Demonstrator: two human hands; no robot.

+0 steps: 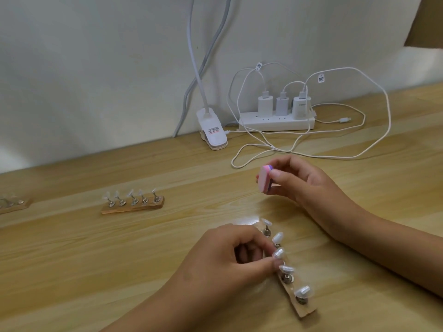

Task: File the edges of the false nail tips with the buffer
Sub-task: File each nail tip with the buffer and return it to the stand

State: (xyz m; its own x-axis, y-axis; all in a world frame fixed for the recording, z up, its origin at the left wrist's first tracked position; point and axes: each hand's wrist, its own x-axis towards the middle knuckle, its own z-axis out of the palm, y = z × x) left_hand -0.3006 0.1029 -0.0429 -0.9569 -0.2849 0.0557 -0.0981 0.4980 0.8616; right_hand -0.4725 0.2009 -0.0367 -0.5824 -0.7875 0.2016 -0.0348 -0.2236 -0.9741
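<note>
A wooden strip holder (303, 310) lies at an angle on the table in front of me, carrying several clear false nail tips (277, 237) on metal stands. My left hand (230, 257) rests over its upper half, with thumb and forefinger pinching the middle nail tip (278, 254). My right hand (302, 180) hovers above and behind the holder, gripping a small pink and purple buffer block (265, 179) between thumb and fingers. The buffer is apart from the tips.
A second wooden holder (133, 207) with several nail tips sits to the left, and part of a third (14, 206) shows at the left edge. At the back stand a white clip lamp (213, 130) and a power strip (275, 121) with chargers and looping white cables (335, 154).
</note>
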